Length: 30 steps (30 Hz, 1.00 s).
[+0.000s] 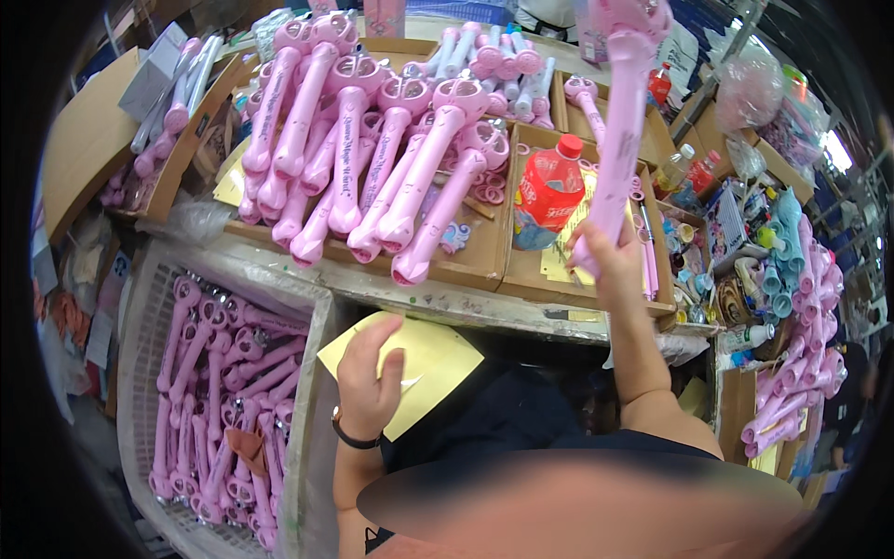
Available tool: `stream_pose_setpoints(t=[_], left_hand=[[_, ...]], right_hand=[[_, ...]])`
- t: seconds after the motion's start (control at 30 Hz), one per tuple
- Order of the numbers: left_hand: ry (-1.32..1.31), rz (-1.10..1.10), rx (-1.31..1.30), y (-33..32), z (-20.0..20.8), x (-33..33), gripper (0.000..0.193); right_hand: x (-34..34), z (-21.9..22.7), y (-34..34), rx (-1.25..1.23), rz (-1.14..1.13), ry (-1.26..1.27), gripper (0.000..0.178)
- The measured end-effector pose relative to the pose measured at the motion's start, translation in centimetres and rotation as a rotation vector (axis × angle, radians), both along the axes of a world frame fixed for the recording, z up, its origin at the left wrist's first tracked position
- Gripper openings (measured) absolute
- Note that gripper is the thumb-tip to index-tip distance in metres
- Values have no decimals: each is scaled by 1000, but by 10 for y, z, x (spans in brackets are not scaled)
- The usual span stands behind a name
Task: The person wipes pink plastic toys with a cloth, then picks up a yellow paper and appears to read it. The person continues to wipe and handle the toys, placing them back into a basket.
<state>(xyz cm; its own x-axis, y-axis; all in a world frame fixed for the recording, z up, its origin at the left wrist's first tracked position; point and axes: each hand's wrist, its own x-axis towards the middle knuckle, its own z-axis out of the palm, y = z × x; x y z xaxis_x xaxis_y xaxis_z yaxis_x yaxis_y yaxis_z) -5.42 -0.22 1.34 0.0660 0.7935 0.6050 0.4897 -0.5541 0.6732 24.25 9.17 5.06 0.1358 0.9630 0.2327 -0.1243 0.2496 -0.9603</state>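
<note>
Across the bench from me, a heap of pink wands lies over cardboard boxes, several handles turned so that their dark lettering shows. Down at my left, a pale crate holds many more, jumbled, with a brownish scrap on top. I judge the work to be midway: one wand is in hand, and both piles are large. Which pile is finished and which is waiting I cannot tell, so I put no count on what is left. Small dark marks show along the held handle, but from my viewpoint I can't read how complete they are.

That wand is up at the right, with my right hand closed around its lower end. It stands nearly upright, its head cut off by the top of my view, and passes in front of the box beside the red-capped bottle.

My left hand is well apart from the right and from the held wand. It is low, between the crate and my lap, over a yellow sheet; thumb and fingers are parted, with a white patch beside the thumb. Whether the fingers press the sheet I can't tell.
</note>
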Motion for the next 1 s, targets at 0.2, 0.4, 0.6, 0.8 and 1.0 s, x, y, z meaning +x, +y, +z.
stream_pose_setpoints(t=[0.2,0.4,0.6,0.8,1.0], left_hand=[[445,-363,279,71,47,77,102],[693,-274,201,45,15,64,77],[462,-307,-74,-24,-35,20,36],[216,51,-197,-87,-52,-7,16],[-528,610,-354,-97,-83,-28,24]], right_hand=[[-49,-33,-50,-40,318,259,43],[-7,-12,-25,-22,407,374,60],[121,5,151,-231,-35,62,50],[255,-78,282,-340,-302,78,32],[287,-127,302,-471,-372,-62,53]])
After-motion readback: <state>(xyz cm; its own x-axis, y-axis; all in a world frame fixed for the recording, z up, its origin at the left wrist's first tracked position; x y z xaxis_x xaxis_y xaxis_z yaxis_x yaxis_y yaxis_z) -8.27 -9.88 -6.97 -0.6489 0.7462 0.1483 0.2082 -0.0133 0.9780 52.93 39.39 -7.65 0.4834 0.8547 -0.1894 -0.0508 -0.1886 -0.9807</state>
